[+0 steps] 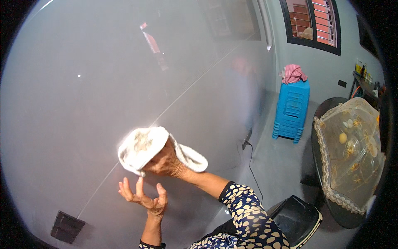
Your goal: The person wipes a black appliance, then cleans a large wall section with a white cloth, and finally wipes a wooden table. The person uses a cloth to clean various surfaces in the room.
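Right hand [165, 162] clasped on white cloth [143, 146] — left hand [146, 200] empty, splayed — any lettering on far bottles [363, 72] illegibly small

Left grip [146, 200]: bare hand, unfurled; fingers spread and bent, tips upward, thumb apart on the right side. Left forearm [153, 233]: rising near-upright from the lower edge, wrist bare. Right grip [166, 161]: above the left, apart; fingers mostly hidden. Right forearm [205, 182]: bare, slanting up and leftward. Right upper arm [253, 211]: sleeved.
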